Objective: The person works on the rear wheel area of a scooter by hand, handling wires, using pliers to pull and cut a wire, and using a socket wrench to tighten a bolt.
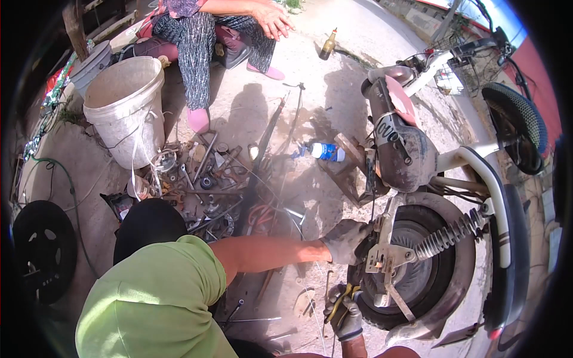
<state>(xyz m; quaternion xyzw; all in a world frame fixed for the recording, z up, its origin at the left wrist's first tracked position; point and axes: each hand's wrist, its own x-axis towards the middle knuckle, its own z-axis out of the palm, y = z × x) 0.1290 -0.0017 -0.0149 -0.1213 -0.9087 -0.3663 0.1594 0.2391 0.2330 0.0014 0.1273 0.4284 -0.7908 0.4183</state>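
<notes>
A scooter's rear wheel (pixel 427 253) stands at the right, with a metal axle bracket (pixel 385 258) and a coil shock absorber (pixel 450 231) on its near side. My left hand (pixel 347 241), in a grey work glove, reaches to the bracket's left edge. Its fingers curl there in shadow, and what they hold is hidden. Lower down, my gloved right hand (pixel 346 319) is closed on yellow-handled pliers (pixel 341 298) beside the tyre's lower left side. The scooter's dusty motor casing (pixel 406 161) lies above the wheel.
Loose tools and metal parts (pixel 209 179) cover the ground left of my arm. A white bucket (pixel 128 113) stands behind them, near a seated person (pixel 203 48). A blue-labelled bottle (pixel 328 151), a brown glass bottle (pixel 327 45) and a loose wheel (pixel 45 250) are also around.
</notes>
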